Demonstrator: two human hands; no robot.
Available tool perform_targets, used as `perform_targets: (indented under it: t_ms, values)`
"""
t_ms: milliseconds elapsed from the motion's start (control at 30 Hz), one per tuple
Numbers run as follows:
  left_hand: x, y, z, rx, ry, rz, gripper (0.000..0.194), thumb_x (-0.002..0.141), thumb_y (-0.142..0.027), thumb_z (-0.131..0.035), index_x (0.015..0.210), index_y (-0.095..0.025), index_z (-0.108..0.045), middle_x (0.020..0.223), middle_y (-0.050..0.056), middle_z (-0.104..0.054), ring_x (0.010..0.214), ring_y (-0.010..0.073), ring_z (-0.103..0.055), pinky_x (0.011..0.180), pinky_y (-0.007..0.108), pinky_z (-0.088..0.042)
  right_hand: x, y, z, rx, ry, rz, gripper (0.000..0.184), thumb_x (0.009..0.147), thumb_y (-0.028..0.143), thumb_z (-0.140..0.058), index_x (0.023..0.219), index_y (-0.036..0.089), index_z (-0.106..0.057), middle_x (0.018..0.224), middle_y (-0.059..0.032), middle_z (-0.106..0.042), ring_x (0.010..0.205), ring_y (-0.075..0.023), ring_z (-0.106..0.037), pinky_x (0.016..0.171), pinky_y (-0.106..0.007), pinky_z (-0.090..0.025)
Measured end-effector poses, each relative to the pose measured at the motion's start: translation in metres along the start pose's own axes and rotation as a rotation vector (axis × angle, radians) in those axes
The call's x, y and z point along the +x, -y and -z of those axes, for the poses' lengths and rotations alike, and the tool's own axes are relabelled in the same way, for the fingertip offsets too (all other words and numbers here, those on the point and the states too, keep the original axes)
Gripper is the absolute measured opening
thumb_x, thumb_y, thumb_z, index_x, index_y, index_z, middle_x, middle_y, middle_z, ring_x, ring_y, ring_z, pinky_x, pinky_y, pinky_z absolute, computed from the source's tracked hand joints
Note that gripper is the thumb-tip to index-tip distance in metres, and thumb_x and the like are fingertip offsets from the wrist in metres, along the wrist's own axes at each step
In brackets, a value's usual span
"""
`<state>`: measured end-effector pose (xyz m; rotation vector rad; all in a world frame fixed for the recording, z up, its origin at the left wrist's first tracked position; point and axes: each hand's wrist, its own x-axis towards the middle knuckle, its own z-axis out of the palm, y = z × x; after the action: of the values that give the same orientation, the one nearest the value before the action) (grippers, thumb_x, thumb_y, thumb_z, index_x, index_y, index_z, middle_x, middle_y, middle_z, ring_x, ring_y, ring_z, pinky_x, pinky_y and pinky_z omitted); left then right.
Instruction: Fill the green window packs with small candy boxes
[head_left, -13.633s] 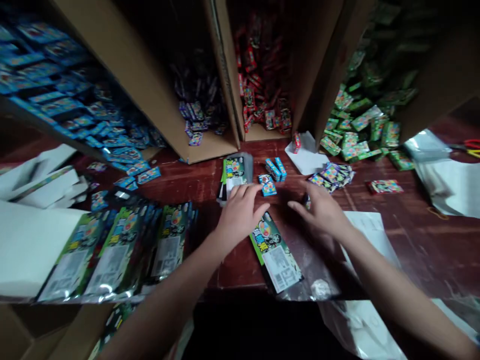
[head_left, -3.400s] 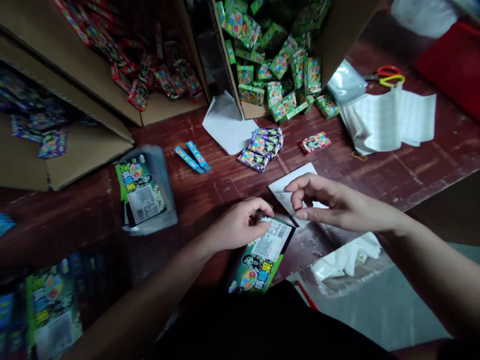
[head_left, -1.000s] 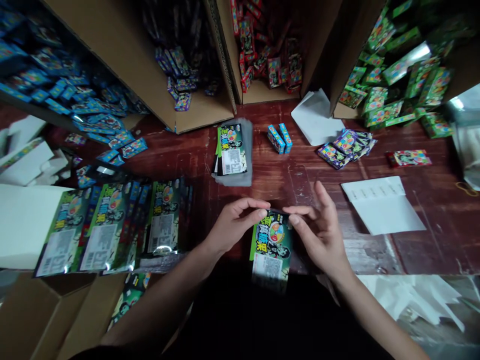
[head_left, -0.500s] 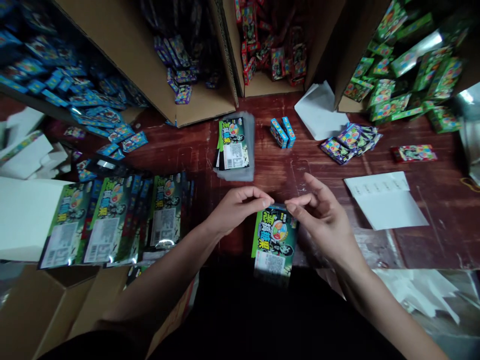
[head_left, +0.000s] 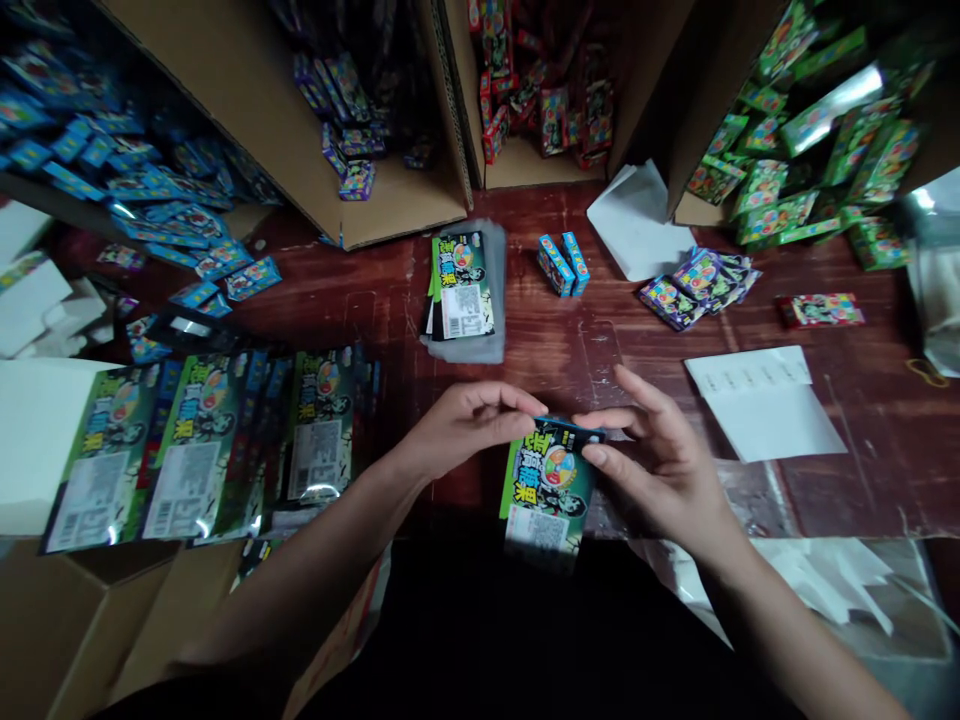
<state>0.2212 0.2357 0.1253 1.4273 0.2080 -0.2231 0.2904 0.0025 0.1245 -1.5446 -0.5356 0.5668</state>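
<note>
A green and black printed candy pack lies at the table's front edge, close against my body, its upper end between my hands. My left hand pinches the pack's upper left corner between thumb and fingers. At the upper right corner, my right hand grips the edge with thumb and a finger, while another finger stays raised. Beyond them is a stack of clear sleeves with printed cards on top. Two small blue candy boxes stand side by side to the right of that stack.
Several filled packs overlap at the left. Cardboard boxes at the back hold blue, purple, red and green candy boxes. To the right are purple boxes, a red box and a folded white card.
My fingertips have moved apart along the pack's upper edge, the right thumb coming down onto its front. A dark blue strip now shows along that edge. The view has shifted slightly.
</note>
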Motion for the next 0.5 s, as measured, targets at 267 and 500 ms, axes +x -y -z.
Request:
perform_targets:
  t_ms: [267, 500]
  values:
    - [-0.001, -0.001, -0.013, 0.185, -0.095, -0.061, 0.014, 0.083, -0.027, -0.076, 0.092, -0.017, -0.073, 0.098, 0.005, -0.076, 0.09, 0.017, -0.07, 0.086, 0.033, -0.055, 0.038, 0.044, 0.031, -0.341, 0.222, 0.087, 0.007, 0.094, 0.032, -0.064, 0.095, 0.026, -0.067, 0.117, -0.0052, -0.065, 0.113, -0.0229, -0.061, 0.1, -0.04, -0.05]
    - [-0.002, -0.003, -0.019, 0.237, -0.113, -0.064, 0.015, 0.085, -0.027, -0.073, 0.096, -0.017, -0.073, 0.099, 0.005, -0.077, 0.089, 0.0176, -0.071, 0.083, 0.032, -0.056, 0.051, 0.043, 0.018, -0.678, 0.376, -0.004, 0.009, 0.087, 0.031, -0.067, 0.094, 0.026, -0.065, 0.088, -0.0001, -0.07, 0.067, -0.0154, -0.063, 0.061, -0.03, -0.05]
